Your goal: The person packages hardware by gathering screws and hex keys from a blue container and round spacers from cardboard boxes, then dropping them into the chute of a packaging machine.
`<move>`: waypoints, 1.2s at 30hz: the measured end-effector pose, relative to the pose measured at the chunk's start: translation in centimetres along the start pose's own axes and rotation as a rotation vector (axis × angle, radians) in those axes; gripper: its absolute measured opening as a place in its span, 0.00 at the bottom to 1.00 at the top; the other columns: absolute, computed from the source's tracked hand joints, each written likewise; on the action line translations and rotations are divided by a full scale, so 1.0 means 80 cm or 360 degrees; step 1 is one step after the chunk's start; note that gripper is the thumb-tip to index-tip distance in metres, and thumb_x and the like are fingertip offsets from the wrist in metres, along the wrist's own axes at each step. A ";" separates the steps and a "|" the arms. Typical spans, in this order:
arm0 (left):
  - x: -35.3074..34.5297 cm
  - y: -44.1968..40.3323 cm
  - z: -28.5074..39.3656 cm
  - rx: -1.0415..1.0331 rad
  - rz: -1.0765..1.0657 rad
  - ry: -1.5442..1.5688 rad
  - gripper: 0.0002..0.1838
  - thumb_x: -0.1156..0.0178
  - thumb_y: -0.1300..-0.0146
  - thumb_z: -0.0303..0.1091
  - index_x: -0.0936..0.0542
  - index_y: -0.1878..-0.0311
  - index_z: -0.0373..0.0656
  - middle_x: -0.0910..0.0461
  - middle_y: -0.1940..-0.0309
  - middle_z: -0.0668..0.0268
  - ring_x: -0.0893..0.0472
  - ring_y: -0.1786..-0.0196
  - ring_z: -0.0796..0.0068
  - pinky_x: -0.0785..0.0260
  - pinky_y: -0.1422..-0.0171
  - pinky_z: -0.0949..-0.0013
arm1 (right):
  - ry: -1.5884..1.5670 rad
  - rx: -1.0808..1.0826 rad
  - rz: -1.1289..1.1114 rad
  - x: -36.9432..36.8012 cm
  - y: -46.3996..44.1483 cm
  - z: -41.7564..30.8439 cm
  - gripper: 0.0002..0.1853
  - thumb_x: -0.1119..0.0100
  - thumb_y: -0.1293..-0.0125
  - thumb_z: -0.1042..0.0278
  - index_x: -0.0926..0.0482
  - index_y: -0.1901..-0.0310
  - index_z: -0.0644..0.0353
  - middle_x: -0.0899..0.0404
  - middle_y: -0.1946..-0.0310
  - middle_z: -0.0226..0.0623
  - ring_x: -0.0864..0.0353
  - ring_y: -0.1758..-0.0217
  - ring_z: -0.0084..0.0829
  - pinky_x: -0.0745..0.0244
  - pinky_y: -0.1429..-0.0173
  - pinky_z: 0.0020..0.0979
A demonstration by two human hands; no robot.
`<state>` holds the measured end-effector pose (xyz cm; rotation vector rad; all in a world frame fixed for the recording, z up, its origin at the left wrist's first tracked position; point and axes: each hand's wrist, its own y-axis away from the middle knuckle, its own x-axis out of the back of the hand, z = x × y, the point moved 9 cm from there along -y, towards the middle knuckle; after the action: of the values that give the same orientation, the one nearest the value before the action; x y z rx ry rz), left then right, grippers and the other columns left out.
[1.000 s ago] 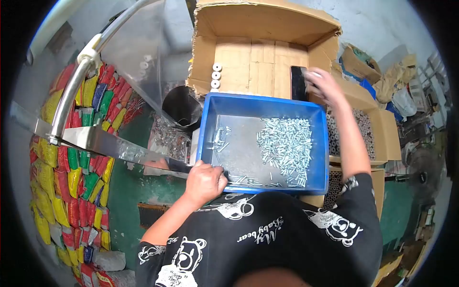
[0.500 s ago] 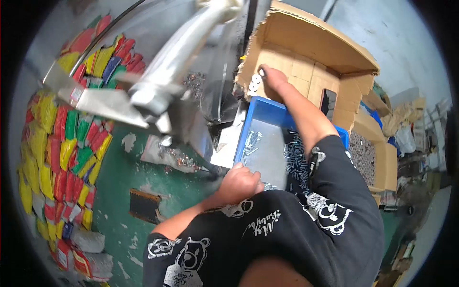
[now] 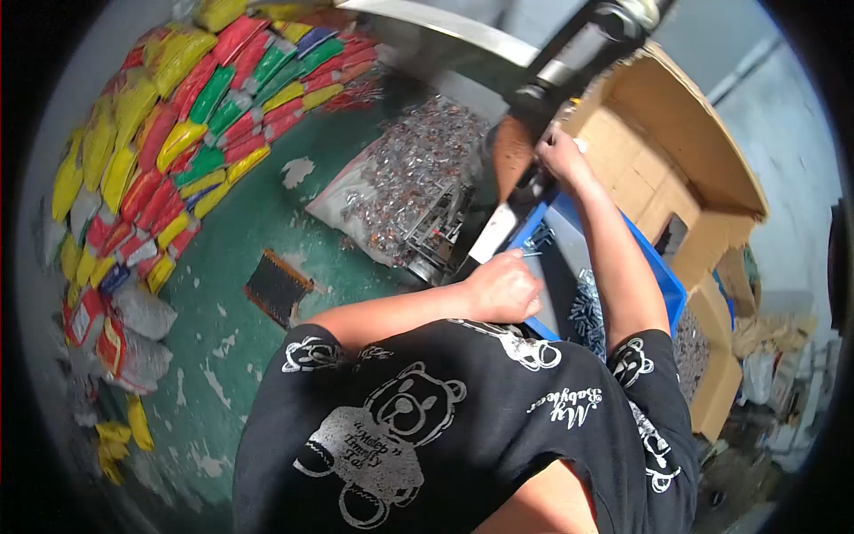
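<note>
My left hand (image 3: pixel 505 287) is closed at the near left corner of the blue tray (image 3: pixel 654 258); what its fingers hold is too small to tell. Inside the tray lie loose silver screws (image 3: pixel 584 311), with a smaller group (image 3: pixel 539 238) near its left side. My right hand (image 3: pixel 560 153) reaches over the tray to its far left corner, beside the metal machine part. Its fingers are bent together, and a small white piece (image 3: pixel 580 144) shows beside them. Whether the fingers grip anything is hidden.
An open cardboard box (image 3: pixel 703 133) stands beyond the tray, with a dark phone (image 3: pixel 672 233) in it. A metal machine arm (image 3: pixel 587 44) rises at the top. Left are a clear bag of small parts (image 3: pixel 391 178), a black brush-like mat (image 3: pixel 277 289) and stacked coloured bags (image 3: pixel 178 142).
The view has swung left. My right hand has gone from beside the phone to the white round pieces, then to the machine side. My left hand stays closed near the tray's corner.
</note>
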<state>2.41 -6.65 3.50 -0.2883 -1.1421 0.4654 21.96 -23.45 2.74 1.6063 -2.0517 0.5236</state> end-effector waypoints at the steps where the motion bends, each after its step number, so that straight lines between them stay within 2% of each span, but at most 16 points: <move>1: 0.000 -0.001 0.001 -0.0010 -0.0001 -0.0034 0.10 0.40 0.52 0.37 0.22 0.82 0.42 0.25 0.86 0.58 0.23 0.78 0.55 0.32 0.58 0.58 | -0.0009 0.0127 0.0067 0.014 0.030 -0.003 0.23 0.41 0.35 0.65 0.26 0.38 0.57 0.18 0.48 0.47 0.19 0.45 0.38 0.28 0.38 0.36; 2: -0.001 0.000 0.000 -0.0012 0.0014 -0.0073 0.10 0.40 0.52 0.36 0.22 0.82 0.42 0.25 0.86 0.58 0.23 0.78 0.55 0.31 0.59 0.57 | 0.0009 0.0247 0.0169 0.032 0.060 0.001 0.22 0.41 0.36 0.67 0.24 0.40 0.58 0.17 0.50 0.46 0.19 0.45 0.37 0.28 0.39 0.35; 3: 0.001 -0.002 0.000 -0.0026 0.0022 -0.0094 0.09 0.40 0.52 0.36 0.22 0.81 0.42 0.25 0.86 0.58 0.22 0.77 0.55 0.30 0.60 0.56 | 0.0193 0.0408 0.0221 0.051 0.100 -0.007 0.18 0.42 0.32 0.70 0.25 0.41 0.64 0.16 0.59 0.38 0.19 0.56 0.24 0.23 0.50 0.28; 5: 0.000 -0.004 -0.004 0.0027 0.0033 -0.0055 0.07 0.40 0.52 0.35 0.20 0.79 0.42 0.23 0.85 0.58 0.22 0.77 0.56 0.30 0.62 0.55 | 0.0268 0.0171 0.0081 0.080 0.168 0.034 0.19 0.42 0.33 0.70 0.24 0.41 0.61 0.16 0.59 0.39 0.18 0.57 0.25 0.23 0.48 0.29; 6: 0.001 -0.005 0.000 -0.0001 0.0042 -0.0077 0.07 0.40 0.52 0.34 0.19 0.78 0.42 0.23 0.84 0.58 0.21 0.77 0.57 0.30 0.62 0.56 | 0.0276 0.0010 0.0017 0.089 0.196 0.078 0.18 0.42 0.33 0.70 0.23 0.42 0.62 0.16 0.57 0.45 0.17 0.54 0.34 0.23 0.46 0.33; 7: 0.002 -0.007 0.004 -0.0016 0.0055 -0.0105 0.06 0.40 0.53 0.33 0.17 0.76 0.42 0.22 0.83 0.58 0.21 0.76 0.57 0.30 0.62 0.56 | 0.0694 0.0270 0.0085 0.102 0.230 0.097 0.20 0.41 0.35 0.68 0.24 0.41 0.60 0.17 0.55 0.51 0.17 0.50 0.44 0.25 0.42 0.39; 10: 0.001 -0.007 0.007 -0.0030 0.0040 -0.0167 0.06 0.41 0.51 0.31 0.16 0.74 0.42 0.22 0.83 0.58 0.21 0.76 0.58 0.32 0.63 0.57 | 0.1301 -0.0431 -0.0547 0.094 0.313 0.197 0.30 0.33 0.42 0.64 0.29 0.36 0.57 0.20 0.53 0.54 0.20 0.46 0.50 0.27 0.39 0.45; 11: -0.003 -0.010 0.007 -0.0015 0.0034 -0.0183 0.06 0.41 0.51 0.31 0.16 0.74 0.42 0.23 0.83 0.58 0.21 0.76 0.58 0.32 0.63 0.57 | 0.1274 -0.0438 -0.0540 0.091 0.329 0.219 0.30 0.33 0.42 0.64 0.29 0.36 0.57 0.20 0.53 0.54 0.20 0.46 0.50 0.27 0.39 0.45; 13: 0.002 -0.013 0.019 0.0004 -0.0018 -0.0199 0.06 0.43 0.49 0.31 0.17 0.73 0.42 0.22 0.82 0.58 0.22 0.75 0.56 0.32 0.63 0.57 | 0.1577 0.0038 -0.0174 0.086 0.347 0.201 0.21 0.39 0.40 0.70 0.25 0.44 0.61 0.19 0.58 0.54 0.19 0.49 0.52 0.25 0.43 0.48; 17: -0.008 -0.012 0.014 0.0033 -0.0131 -0.0292 0.07 0.44 0.48 0.30 0.17 0.72 0.42 0.21 0.81 0.58 0.22 0.74 0.57 0.32 0.62 0.58 | 0.1278 -0.0278 -0.0486 0.079 0.326 0.226 0.15 0.44 0.39 0.76 0.24 0.49 0.64 0.18 0.59 0.54 0.18 0.51 0.51 0.24 0.44 0.48; 21: -0.008 -0.015 0.015 0.0039 -0.0095 -0.0243 0.08 0.44 0.47 0.31 0.16 0.70 0.42 0.20 0.79 0.59 0.21 0.73 0.57 0.31 0.58 0.59 | 0.1171 -0.0162 -0.0526 0.085 0.315 0.243 0.16 0.32 0.46 0.73 0.20 0.55 0.64 0.17 0.56 0.49 0.17 0.52 0.50 0.23 0.46 0.44; 22: -0.005 -0.015 0.019 0.0020 -0.0037 -0.0231 0.07 0.43 0.48 0.30 0.16 0.72 0.42 0.21 0.80 0.59 0.22 0.74 0.57 0.31 0.60 0.59 | 0.1058 -0.0174 -0.0508 0.086 0.312 0.251 0.20 0.24 0.55 0.70 0.20 0.58 0.62 0.17 0.61 0.47 0.18 0.51 0.49 0.24 0.49 0.44; 33: -0.002 -0.009 0.015 0.0024 -0.0004 -0.0196 0.07 0.43 0.49 0.30 0.17 0.71 0.41 0.21 0.81 0.58 0.22 0.74 0.57 0.31 0.60 0.58 | 0.1093 -0.0057 -0.0053 0.129 0.296 0.250 0.07 0.35 0.46 0.72 0.17 0.66 0.65 0.19 0.66 0.56 0.19 0.58 0.56 0.25 0.52 0.48; 34: -0.002 -0.009 0.015 0.0014 -0.0004 -0.0206 0.07 0.43 0.49 0.30 0.17 0.72 0.41 0.21 0.81 0.58 0.22 0.74 0.56 0.31 0.60 0.58 | 0.1161 0.0052 0.0027 0.132 0.296 0.238 0.07 0.37 0.43 0.70 0.17 0.67 0.65 0.18 0.70 0.53 0.16 0.62 0.47 0.23 0.58 0.42; 35: -0.002 -0.009 0.015 0.0000 -0.0004 -0.0213 0.06 0.42 0.49 0.30 0.17 0.72 0.41 0.21 0.81 0.58 0.22 0.74 0.56 0.31 0.60 0.58 | 0.1181 0.0049 0.0016 0.135 0.296 0.235 0.07 0.37 0.43 0.70 0.17 0.67 0.65 0.18 0.70 0.53 0.16 0.62 0.47 0.23 0.58 0.42; 36: 0.000 -0.009 0.016 -0.0018 0.0038 -0.0194 0.06 0.42 0.50 0.30 0.17 0.73 0.41 0.22 0.82 0.58 0.22 0.75 0.56 0.31 0.61 0.58 | 0.0787 -0.0328 0.0069 0.150 0.303 0.239 0.08 0.39 0.39 0.69 0.18 0.67 0.66 0.19 0.74 0.49 0.16 0.66 0.39 0.24 0.63 0.38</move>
<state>1.41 -7.31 4.33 -0.2866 -1.2613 0.5029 -6.50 -38.01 -5.95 1.1732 -1.7063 0.6287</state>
